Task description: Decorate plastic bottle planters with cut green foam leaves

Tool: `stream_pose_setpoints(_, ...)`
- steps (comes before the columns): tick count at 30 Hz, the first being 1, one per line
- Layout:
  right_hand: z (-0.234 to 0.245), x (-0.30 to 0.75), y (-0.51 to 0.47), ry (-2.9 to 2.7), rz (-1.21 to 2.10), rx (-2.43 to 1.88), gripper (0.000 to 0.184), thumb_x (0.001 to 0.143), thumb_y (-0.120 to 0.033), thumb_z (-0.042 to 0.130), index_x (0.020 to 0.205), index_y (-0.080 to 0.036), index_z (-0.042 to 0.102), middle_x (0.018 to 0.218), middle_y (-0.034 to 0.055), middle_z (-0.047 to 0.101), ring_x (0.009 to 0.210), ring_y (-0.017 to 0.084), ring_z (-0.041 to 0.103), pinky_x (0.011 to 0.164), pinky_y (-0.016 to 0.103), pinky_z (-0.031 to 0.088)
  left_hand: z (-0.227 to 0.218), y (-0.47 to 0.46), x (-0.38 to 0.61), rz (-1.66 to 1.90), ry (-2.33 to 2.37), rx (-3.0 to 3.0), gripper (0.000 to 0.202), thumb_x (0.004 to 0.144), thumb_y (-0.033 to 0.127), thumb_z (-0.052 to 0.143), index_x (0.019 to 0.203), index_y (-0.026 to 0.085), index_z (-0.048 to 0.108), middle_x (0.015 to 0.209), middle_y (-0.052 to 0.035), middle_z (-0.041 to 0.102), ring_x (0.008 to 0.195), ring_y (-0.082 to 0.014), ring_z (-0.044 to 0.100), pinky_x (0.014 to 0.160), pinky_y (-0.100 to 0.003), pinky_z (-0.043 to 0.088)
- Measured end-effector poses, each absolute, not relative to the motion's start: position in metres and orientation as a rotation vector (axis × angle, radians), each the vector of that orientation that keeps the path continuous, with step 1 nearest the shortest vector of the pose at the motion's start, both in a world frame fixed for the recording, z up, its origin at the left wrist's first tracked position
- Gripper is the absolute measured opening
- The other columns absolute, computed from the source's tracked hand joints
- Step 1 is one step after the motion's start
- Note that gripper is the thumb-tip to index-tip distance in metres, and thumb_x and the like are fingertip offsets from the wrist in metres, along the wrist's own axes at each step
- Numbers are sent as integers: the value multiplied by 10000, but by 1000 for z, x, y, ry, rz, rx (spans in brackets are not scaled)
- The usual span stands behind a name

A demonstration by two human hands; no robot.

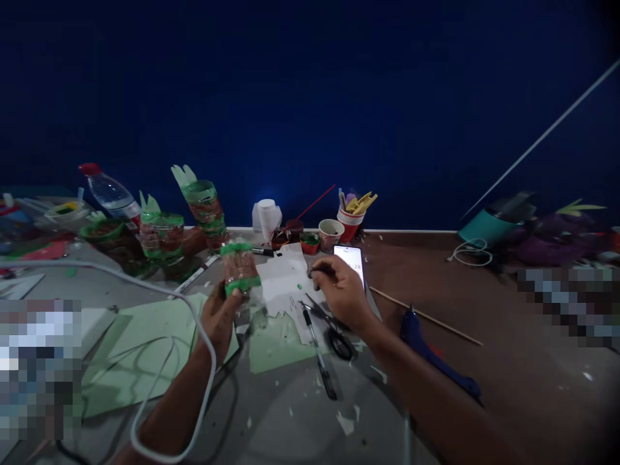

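My left hand (220, 316) is closed round the lower end of a cut plastic bottle piece (239, 266), painted brown with green bands, held upright above the table. My right hand (339, 284) rests over a white sheet of paper (285, 278), fingers pinched on a thin dark stick, perhaps a pen or brush (317, 270). A lit phone (351, 259) lies just behind the right hand. Black scissors (334, 332) and a black pen (320, 358) lie right under the right wrist.
Green paper sheets (140, 342) cover the near table. Similar painted bottle pieces (162, 232), a water bottle (109, 192), a tissue roll (265, 216), paint cups (330, 234) and a red cup of tools (349, 223) stand behind. A blue glue gun (426, 349), wooden stick (426, 316) and white cable (194, 323) lie nearby.
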State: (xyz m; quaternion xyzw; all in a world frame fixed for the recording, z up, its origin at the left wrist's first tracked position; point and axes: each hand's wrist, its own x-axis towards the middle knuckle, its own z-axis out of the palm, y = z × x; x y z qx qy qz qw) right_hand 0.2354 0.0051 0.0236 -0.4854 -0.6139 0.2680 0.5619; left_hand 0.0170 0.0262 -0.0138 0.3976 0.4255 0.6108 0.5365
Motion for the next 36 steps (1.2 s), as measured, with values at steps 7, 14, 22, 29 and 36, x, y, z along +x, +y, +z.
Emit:
stream_pose_setpoints(7,37,255,13,-1208,706,-1092,66,745,-199,567,807,-188,550,614,-54,532,535,97,496,546,230,409,-6,40,5,1753,1071,889,373,706,413,697,995,187,631,984,-29,686,1016,-202,600,942,-317,444)
stream_pose_setpoints(14,36,264,18,-1186,645,-1146,114,744,-223,561,842,-178,598,634,-40,553,537,99,493,539,230,406,-5,38,1,1918,1215,1197,420,761,417,653,1142,263,566,1179,-20,623,1182,-223,509,1072,-397,331)
stream_pose_setpoints(22,4,252,27,-1640,723,-1452,219,763,-217,499,881,-173,678,811,29,685,677,148,590,641,260,455,-13,35,11,1646,1064,1146,635,682,352,745,1261,285,491,1349,-37,515,1266,-253,445,1079,-400,325)
stream_pose_setpoints(29,3,247,36,-1883,737,-1536,248,744,-113,509,864,-175,717,887,47,733,824,182,653,791,284,478,-21,36,13,1441,999,1085,659,662,349,751,1261,226,504,1295,-81,563,1182,-280,517,1021,-437,392)
stream_pose_setpoints(36,1,226,74,-2076,681,-1602,231,765,-56,542,824,-200,712,871,30,732,875,197,654,827,287,470,-10,31,15,1452,987,1116,496,637,319,761,1101,207,628,1235,-91,603,1175,-286,522,1010,-394,405)
